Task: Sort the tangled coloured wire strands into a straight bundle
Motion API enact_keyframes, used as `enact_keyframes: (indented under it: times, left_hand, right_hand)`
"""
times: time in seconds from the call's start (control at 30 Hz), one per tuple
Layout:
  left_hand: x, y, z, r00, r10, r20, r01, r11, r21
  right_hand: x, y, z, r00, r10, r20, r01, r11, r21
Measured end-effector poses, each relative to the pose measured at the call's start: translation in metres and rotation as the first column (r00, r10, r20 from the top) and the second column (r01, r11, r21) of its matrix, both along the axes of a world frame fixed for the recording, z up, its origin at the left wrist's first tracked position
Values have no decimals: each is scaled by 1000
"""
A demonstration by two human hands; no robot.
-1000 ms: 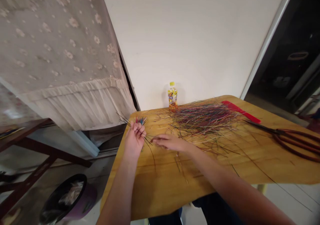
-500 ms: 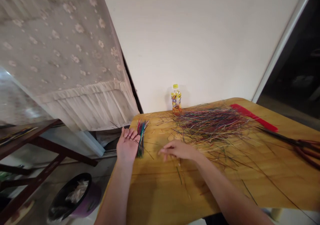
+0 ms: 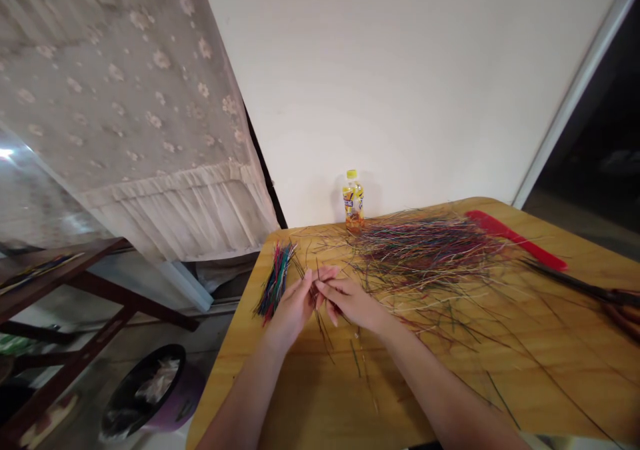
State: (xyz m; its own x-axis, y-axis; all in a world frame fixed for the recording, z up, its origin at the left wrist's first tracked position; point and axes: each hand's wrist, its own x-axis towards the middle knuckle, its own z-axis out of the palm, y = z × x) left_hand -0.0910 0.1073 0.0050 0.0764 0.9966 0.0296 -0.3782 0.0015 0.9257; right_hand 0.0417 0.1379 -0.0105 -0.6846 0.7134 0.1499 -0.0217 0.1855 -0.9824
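On the table, we count: one heap of coloured strands, middle of the far side; one pair of shears, right edge; one red comb, far right corner. Our left hand and right hand sit near the left side, fingers meeting and pinching a few dark strands between them. One bundle of strands lies just beside the left hand. One bottle stands at the far edge. One bin sits on the floor, below the table's left side.
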Motion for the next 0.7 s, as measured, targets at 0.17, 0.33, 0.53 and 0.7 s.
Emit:
enact_keyframes:
  times: [0.17, 0.33, 0.53, 0.7]
  left_hand:
    - [2, -3, 2, 987, 26, -158, -27, 1000, -6]
    - [-5, -1, 14, 987, 162, -20, -161, 985, 61]
    - [-7, -7, 14, 996, 38, -75, -36, 999, 38]
    - [-3, -8, 9, 988, -31, -154, 26, 999, -33]
  right_hand:
    - [2, -2, -2, 998, 47, 49, -51, 994, 99]
    - [6, -1, 5, 991, -131, -10, 130, 973, 193]
    - [3, -5, 10, 964, 259, -63, -263, 962, -79]
    - [2, -8, 7, 938, 336, -80, -345, 904, -254]
